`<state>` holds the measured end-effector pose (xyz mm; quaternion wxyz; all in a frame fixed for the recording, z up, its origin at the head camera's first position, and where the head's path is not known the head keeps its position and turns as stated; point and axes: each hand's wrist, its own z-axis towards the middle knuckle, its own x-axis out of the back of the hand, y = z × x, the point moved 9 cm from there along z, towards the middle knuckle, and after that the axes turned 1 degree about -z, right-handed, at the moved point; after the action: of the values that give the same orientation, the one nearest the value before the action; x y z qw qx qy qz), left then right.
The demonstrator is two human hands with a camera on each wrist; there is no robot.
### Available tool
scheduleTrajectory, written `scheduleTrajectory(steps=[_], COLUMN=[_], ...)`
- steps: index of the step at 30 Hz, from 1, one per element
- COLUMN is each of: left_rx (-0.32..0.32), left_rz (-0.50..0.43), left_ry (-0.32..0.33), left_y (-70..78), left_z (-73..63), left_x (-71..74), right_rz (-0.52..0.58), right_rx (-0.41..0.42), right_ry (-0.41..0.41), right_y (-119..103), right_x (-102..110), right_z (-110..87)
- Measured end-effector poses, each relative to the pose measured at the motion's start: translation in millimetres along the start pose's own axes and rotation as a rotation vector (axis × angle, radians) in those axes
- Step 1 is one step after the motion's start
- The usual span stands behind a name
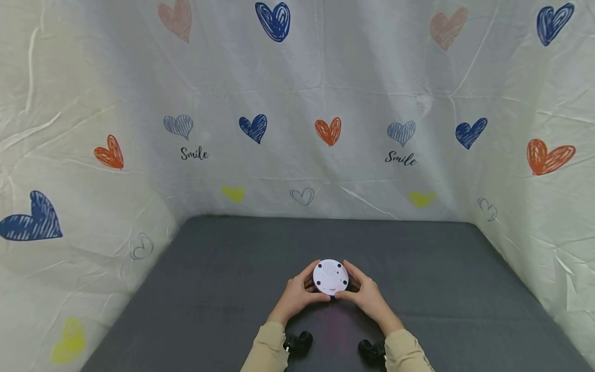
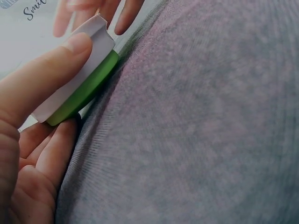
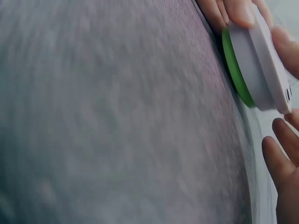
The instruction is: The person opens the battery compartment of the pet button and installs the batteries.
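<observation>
A round white device [image 1: 330, 277], with a cluster of small holes and dark round feet on its face, is held between both hands. In the left wrist view a green band [image 2: 86, 91] runs along its underside. My left hand [image 1: 296, 294] grips its left side, thumb [image 2: 70, 56] on the white wall and fingers beneath the green part. The right hand [image 1: 367, 295] curves about the right side, thumb at the lower rim and index finger at the upper rim. Its other fingers [image 3: 280, 149] spread just beyond the edge in the right wrist view.
A dark grey cloth [image 1: 232, 258] covers the table. White sheets with printed hearts [image 1: 328, 131] hang at the back and both sides. Black straps with camera housings [image 1: 299, 343] sit at the wrists, beside beige sleeves [image 1: 267, 349]. A faint pink glow [image 1: 332, 323] shows on the cloth.
</observation>
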<state>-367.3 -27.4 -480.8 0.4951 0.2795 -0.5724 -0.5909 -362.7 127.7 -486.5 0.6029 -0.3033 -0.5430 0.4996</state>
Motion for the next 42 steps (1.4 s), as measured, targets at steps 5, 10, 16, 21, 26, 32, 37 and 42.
scheduleTrajectory(steps=[5, 10, 16, 21, 26, 32, 37, 42], left_rx=[-0.008, -0.001, -0.007, -0.020, -0.003, -0.010, -0.023, -0.017], left_rz=[0.026, 0.037, 0.026, 0.003, 0.003, -0.003, 0.020, 0.021], left_ry=[0.015, 0.021, 0.014, -0.006, -0.016, -0.014, -0.006, -0.004], left_y=[-14.6, -30.9, -26.8, -5.6, 5.1, 6.0, 5.4, 4.3], left_z=[5.1, 9.9, 9.1, 3.1, 0.2, 0.3, -0.1, 0.3], left_x=[0.1, 0.0, -0.1, -0.5, -0.1, 0.5, 1.1, 1.5], right_rz=[-0.072, -0.105, -0.107, -0.087, -0.055, -0.010, 0.033, 0.067], right_rx=[0.002, -0.010, -0.024, -0.037, -0.037, -0.024, -0.021, -0.026], right_ry=[-0.039, -0.047, -0.053, -0.047, -0.053, -0.073, -0.097, -0.105], right_y=[4, 10, 14, 16, 17, 7, -16, -19], right_x=[3, 4, 5, 5, 5, 5, 7, 9], right_z=[-0.5, 0.2, 1.2, 1.9, 2.2, -0.2, -7.1, -8.4])
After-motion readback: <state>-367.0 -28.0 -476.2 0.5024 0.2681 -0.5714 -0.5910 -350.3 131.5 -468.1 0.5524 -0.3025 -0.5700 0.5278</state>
